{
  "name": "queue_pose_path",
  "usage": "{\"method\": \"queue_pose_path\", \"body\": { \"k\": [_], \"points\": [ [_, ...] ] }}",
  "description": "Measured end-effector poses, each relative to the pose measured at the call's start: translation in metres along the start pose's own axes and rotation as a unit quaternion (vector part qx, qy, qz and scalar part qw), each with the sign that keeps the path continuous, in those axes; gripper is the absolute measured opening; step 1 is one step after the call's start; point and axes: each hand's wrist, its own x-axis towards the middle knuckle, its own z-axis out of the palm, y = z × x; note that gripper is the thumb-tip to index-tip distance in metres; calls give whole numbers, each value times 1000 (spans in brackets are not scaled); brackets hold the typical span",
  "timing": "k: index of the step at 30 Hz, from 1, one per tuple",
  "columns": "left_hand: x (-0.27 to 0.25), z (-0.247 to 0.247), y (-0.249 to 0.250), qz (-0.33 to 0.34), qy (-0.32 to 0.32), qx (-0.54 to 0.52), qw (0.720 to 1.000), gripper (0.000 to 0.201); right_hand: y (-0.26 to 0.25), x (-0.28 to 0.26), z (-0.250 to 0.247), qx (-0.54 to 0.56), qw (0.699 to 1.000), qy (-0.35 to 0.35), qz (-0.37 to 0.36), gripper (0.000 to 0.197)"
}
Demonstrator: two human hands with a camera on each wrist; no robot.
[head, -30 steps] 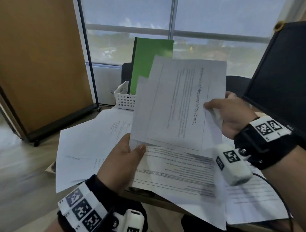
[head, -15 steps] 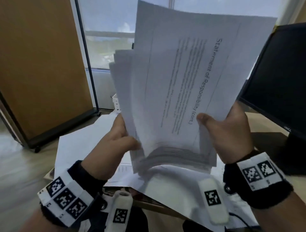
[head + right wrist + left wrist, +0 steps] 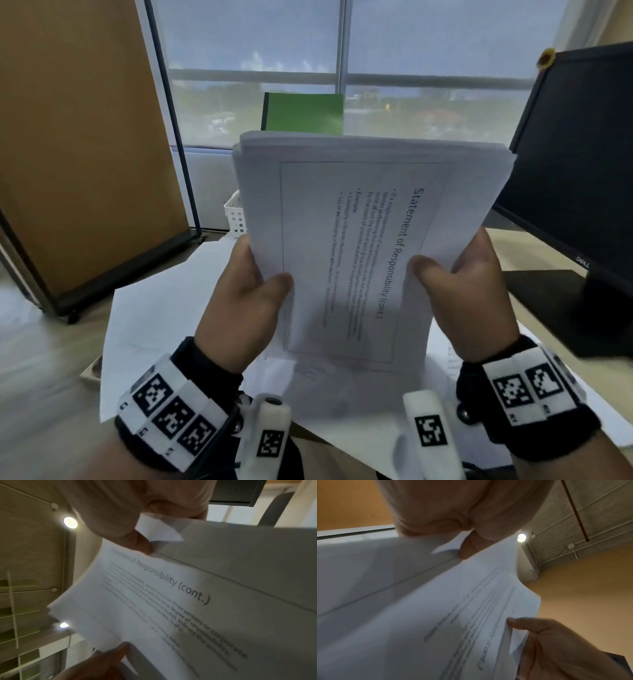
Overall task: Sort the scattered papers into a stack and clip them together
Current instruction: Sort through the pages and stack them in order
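I hold a stack of printed white papers [image 3: 359,222] upright above the desk; its top sheet reads "Statement of Responsibility (cont.)". My left hand [image 3: 253,294] grips the stack's left edge, thumb on the front. My right hand [image 3: 459,291] grips the right edge the same way. The sheets' top edges are nearly flush, slightly fanned. The left wrist view shows the stack [image 3: 453,615] from below with both thumbs on it; so does the right wrist view of the stack [image 3: 171,601]. More loose sheets [image 3: 164,325] lie on the desk under my hands. No clip is visible.
A black monitor [image 3: 575,164] stands at the right, its base close to my right hand. A white perforated basket [image 3: 234,214] with a green folder [image 3: 305,113] sits behind the stack by the window. A brown partition [image 3: 75,137] stands at the left.
The stack has come down from close to the camera to chest height, and its sheets, earlier fanned and offset, are now squared together. Both hands have slid to the stack's lower sides.
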Motion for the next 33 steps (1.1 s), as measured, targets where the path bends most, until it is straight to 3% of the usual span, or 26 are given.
{"method": "queue_pose_path", "body": {
  "k": [4, 8, 14, 17, 19, 22, 26, 28, 29, 31, 33],
  "points": [
    [1, 9, 3, 25, 79, 27, 996, 33, -7, -6, 9, -21, 999, 18, -33, 36],
    [-2, 5, 4, 8, 118, -6, 993, 30, -16, -13, 15, -36, 997, 12, -60, 35],
    [-17, 1, -35, -149, 34, -55, 987, 54, 25, -24, 22, -38, 994, -18, 99, 38],
    [-13, 3, -47, -175, 34, -62, 982, 41, 36, -23, 25, -29, 990, -24, 137, 36],
    [-11, 2, -47, -163, 19, -57, 985, 33, 35, -20, 26, -39, 990, -36, 134, 36],
    [-5, -4, -41, -109, -5, -32, 993, 38, 25, -13, 26, -69, 989, -79, 109, 35],
    [6, -33, -39, -66, 80, -31, 994, 36, 22, 23, 5, -82, 983, -123, 104, 25],
    [11, -58, -41, -66, 139, -38, 987, 36, 33, 51, -18, -200, 956, -154, 149, 28],
    [15, -72, -46, -72, 166, -38, 983, 38, 40, 64, -30, -295, 923, -182, 169, 31],
    [23, -100, -62, -86, 216, -25, 972, 41, 55, 81, -45, -469, 823, -251, 200, 44],
    [32, -131, -102, -133, 257, -40, 956, 49, 66, 86, -49, -565, 732, -310, 219, 53]
  ]
}}
